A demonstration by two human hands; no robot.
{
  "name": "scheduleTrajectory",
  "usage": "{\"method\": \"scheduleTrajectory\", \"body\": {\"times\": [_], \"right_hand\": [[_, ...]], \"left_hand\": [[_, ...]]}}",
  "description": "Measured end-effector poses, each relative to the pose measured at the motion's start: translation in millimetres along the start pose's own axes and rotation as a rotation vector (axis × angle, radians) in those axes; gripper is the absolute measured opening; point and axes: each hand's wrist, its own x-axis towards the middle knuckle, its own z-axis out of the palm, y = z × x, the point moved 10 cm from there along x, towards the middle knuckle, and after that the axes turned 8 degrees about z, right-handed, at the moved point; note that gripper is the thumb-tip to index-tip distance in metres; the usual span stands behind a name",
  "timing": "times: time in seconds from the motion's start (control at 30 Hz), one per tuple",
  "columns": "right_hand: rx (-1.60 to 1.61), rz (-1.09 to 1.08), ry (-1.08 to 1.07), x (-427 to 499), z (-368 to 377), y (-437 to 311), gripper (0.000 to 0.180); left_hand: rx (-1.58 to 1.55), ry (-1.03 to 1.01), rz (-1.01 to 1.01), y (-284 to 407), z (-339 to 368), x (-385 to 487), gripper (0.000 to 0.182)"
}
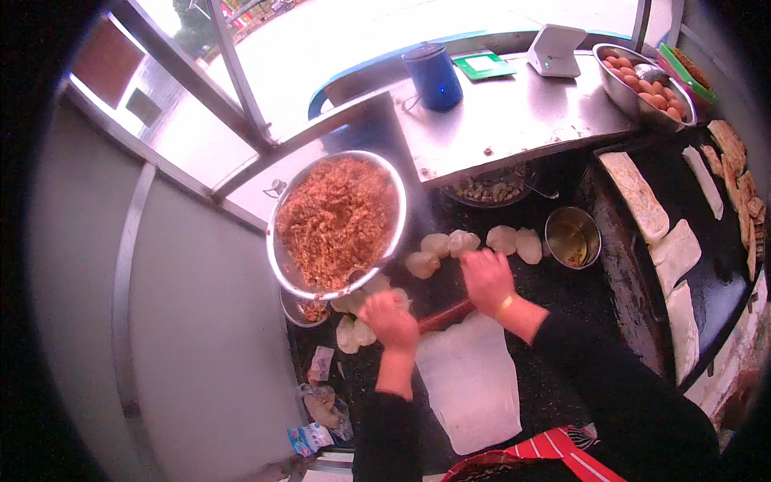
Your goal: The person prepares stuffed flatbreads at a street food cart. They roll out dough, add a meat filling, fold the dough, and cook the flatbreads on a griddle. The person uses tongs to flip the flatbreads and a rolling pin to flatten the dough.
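Observation:
My left hand [390, 319] and my right hand [489, 283] grip the two ends of a reddish wooden rolling pin [444, 317]. The pin lies across the far end of a thin rolled-out sheet of dough [471, 382], which stretches towards me over the dark worktop [536, 385]. Beyond my right hand sit several flattened dough pieces [435, 246]. More pale dough pieces [355, 334] are beside my left hand, partly hidden by it and by a large metal bowl [397, 241] of reddish-brown filling [334, 220].
A metal pot of oil [573, 238] stands right of the dough pieces. At the right, a griddle [717, 241] holds flatbreads [633, 196]. A bowl of eggs [647, 90] and a blue canister [432, 77] rest on the steel shelf [512, 120]. Plastic bags [325, 410] lie at the left.

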Motion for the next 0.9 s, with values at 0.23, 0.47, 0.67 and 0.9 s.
{"method": "scheduleTrajectory", "body": {"times": [0.23, 0.47, 0.67, 0.9], "right_hand": [[0.021, 0.282, -0.455, -76, 18, 26, 0.029], [0.044, 0.487, -0.790, -78, 68, 44, 0.014], [0.028, 0.440, -0.683, -80, 52, 30, 0.014], [0.532, 0.467, -0.718, -94, 32, 23, 0.011]], "left_hand": [[-0.081, -0.367, 0.021, 24, 6, -77, 0.028], [-0.155, -0.730, -0.315, -1, 56, -87, 0.017], [-0.050, -0.743, -0.174, 23, 49, -69, 0.013], [-0.402, -0.897, -0.303, 24, 64, -82, 0.015]]}}
